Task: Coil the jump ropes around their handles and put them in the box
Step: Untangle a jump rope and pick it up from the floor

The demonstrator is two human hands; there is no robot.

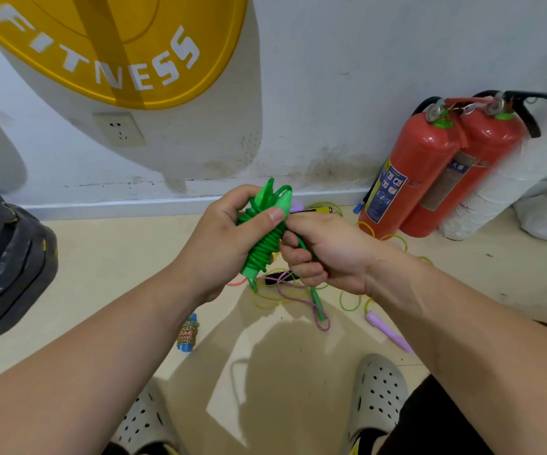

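A green jump rope point(267, 239) is wound in tight coils around its two green handles, held upright in front of me. My left hand point(222, 238) grips the bundle, thumb pressed on the upper coils. My right hand point(324, 251) pinches the loose green rope end beside the coils; the tail hangs down below it. On the floor beneath lie a tangle of yellow-green and pink braided ropes point(298, 297), a purple handle point(385, 330), and a coiled multicolour rope with blue handles point(187, 333). No box is in view.
Two red fire extinguishers point(429, 169) stand against the white wall at right, with white sacks point(495, 198) beside them. A dark stack of weight plates point(6, 257) sits at left. My feet in perforated clogs point(377, 399) are at the bottom.
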